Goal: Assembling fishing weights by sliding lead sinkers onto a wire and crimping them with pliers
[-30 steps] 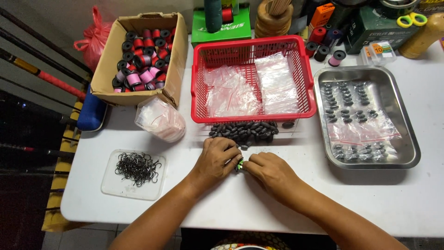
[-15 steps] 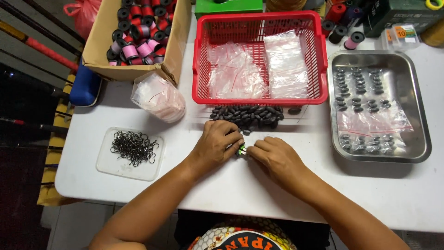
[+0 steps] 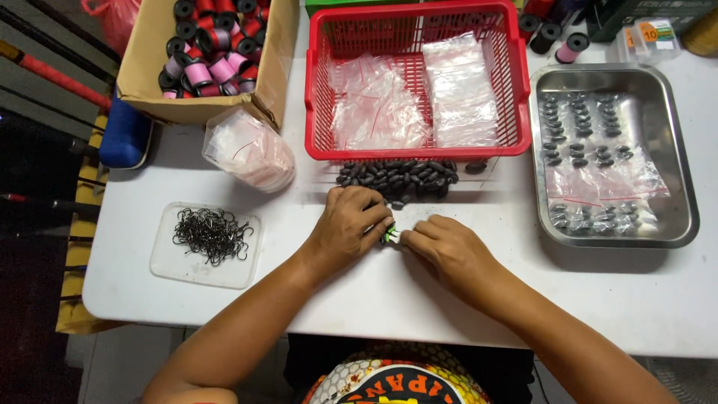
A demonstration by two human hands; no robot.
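Note:
My left hand (image 3: 348, 226) and my right hand (image 3: 446, 247) meet at the middle of the white table (image 3: 419, 299), fingertips pinched together on a small green and white object (image 3: 390, 236) that is mostly hidden between them. Just beyond the hands lies a pile of small black oval pieces (image 3: 400, 176) in front of the red basket (image 3: 516, 112). The basket holds clear plastic bags (image 3: 419, 101).
A clear tray with several black hooks (image 3: 212, 234) sits at the left. A bundle of clear bags (image 3: 251, 150) lies beside a cardboard box of thread spools (image 3: 206, 56). A metal tray (image 3: 677, 172) with black pieces and filled bags stands at the right.
The view has shifted down and closer over the table. Both hands stay pinched together on the small object in nearly the same spot.

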